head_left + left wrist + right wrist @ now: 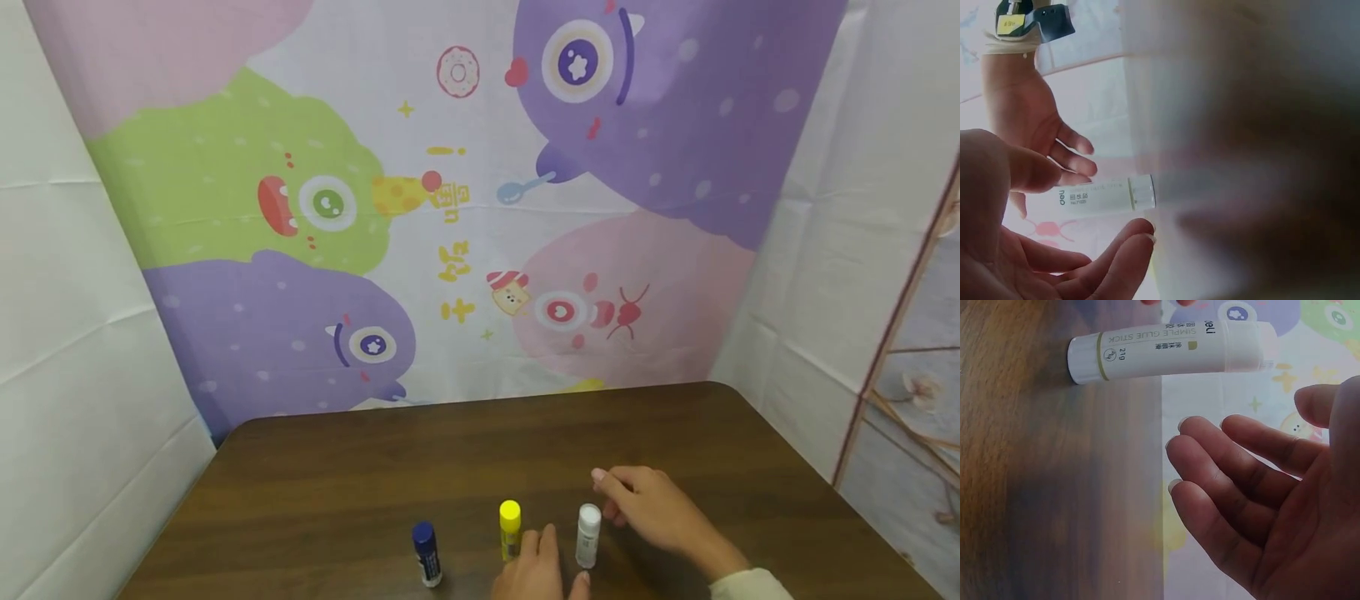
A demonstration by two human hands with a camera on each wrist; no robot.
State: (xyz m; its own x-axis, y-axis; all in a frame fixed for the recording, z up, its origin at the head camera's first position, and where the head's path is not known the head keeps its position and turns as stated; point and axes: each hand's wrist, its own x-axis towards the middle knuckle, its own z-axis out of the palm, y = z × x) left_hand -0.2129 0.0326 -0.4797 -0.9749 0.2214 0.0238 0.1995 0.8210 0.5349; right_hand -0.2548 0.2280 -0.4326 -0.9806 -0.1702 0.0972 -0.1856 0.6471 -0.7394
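While the white glue stick [588, 537] stands upright on the table [322, 479] between both hands, I see neither gripping: left hand [531, 575] low, thumb and fingers parted near the stick, can't tell if touching; right hand [660, 512] just beside it, fingers loosely curved. Yellow glue stick [510, 518] sits partly behind the left fingers.

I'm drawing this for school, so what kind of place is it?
Probably a curtained-off table spot indoors: there's a brown table, a cartoon-monster cloth behind it, and creased pale sheets at the sides.
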